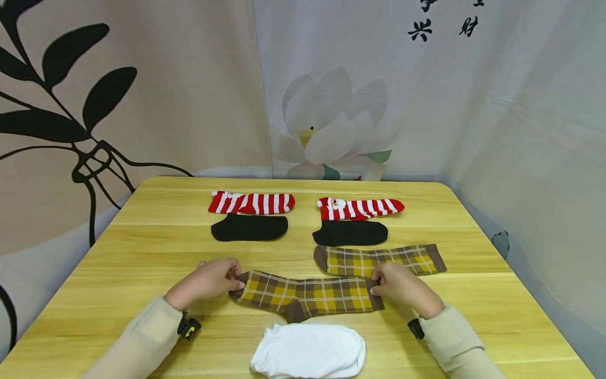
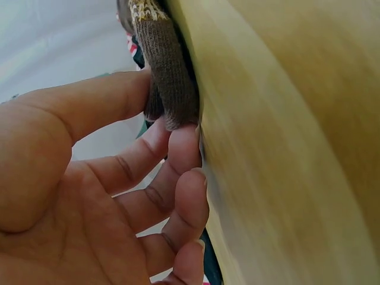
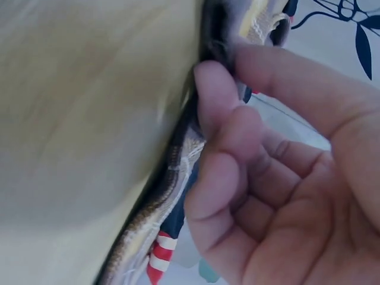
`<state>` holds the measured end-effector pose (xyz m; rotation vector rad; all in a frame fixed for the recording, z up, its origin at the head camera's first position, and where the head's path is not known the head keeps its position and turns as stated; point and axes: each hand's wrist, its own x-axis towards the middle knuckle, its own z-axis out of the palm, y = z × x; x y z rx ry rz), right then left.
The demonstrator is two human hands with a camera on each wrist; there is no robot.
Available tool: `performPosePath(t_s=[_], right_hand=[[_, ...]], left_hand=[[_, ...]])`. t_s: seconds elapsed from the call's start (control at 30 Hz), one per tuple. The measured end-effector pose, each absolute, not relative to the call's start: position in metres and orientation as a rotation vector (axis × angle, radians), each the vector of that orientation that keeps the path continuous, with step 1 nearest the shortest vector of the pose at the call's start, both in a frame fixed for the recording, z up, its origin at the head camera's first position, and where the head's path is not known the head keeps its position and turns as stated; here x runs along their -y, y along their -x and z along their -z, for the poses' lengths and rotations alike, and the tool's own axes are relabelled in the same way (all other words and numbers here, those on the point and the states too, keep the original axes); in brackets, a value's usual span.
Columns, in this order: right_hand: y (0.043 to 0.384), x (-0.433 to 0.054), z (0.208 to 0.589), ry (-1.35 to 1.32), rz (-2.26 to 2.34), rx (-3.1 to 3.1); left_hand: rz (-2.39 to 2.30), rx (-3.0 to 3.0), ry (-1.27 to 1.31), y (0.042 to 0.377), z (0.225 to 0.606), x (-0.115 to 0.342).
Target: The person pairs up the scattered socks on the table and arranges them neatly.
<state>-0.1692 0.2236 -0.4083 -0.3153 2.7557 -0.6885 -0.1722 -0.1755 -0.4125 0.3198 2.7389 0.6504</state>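
Note:
A brown-and-yellow plaid sock [image 1: 307, 296] lies stretched sideways across the table, its brown heel toward me. My left hand [image 1: 215, 277] pinches its brown toe end between thumb and fingers; the left wrist view shows this toe [image 2: 169, 74] close to the tabletop. At the other end, my right hand [image 1: 402, 284] pinches the brown cuff, blurred in the right wrist view. A second plaid sock [image 1: 379, 260] lies flat just behind, partly covered by my right hand. Nearest to me is a white sock bundle [image 1: 310, 350], apparently several layers.
Two black ankle socks [image 1: 249, 227] [image 1: 350, 233] lie side by side farther back. Behind them are two red-and-white striped socks [image 1: 255, 203] [image 1: 362, 208]. The wooden table [image 1: 156, 226] ends at a printed curtain [image 1: 203, 105] at the back.

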Motion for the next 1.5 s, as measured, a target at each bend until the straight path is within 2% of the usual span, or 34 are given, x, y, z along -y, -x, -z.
performPosePath(t_s=[0.37, 0.73, 0.87, 1.17, 1.5], right_hand=[[0.162, -0.208, 0.407, 0.423, 0.480, -2.886], [0.160, -0.213, 0.414, 0.429, 0.590, -2.879], [0.158, -0.217, 0.416, 0.446, 0.622, -2.883], [0.152, -0.220, 0.409, 0.381, 0.594, -2.925], [0.159, -0.239, 0.398, 0.442, 0.644, -2.985]], left_hand=[[-0.586, -2.754, -0.323, 0.172, 0.410, 0.177], [-0.509, -2.807, -0.374, 0.166, 0.406, 0.175], [-0.447, -2.857, -0.418, 0.167, 0.400, 0.167], [-0.663, -2.807, -0.429, 0.177, 0.392, 0.142], [-0.730, -2.811, -0.512, 0.191, 0.389, 0.109]])
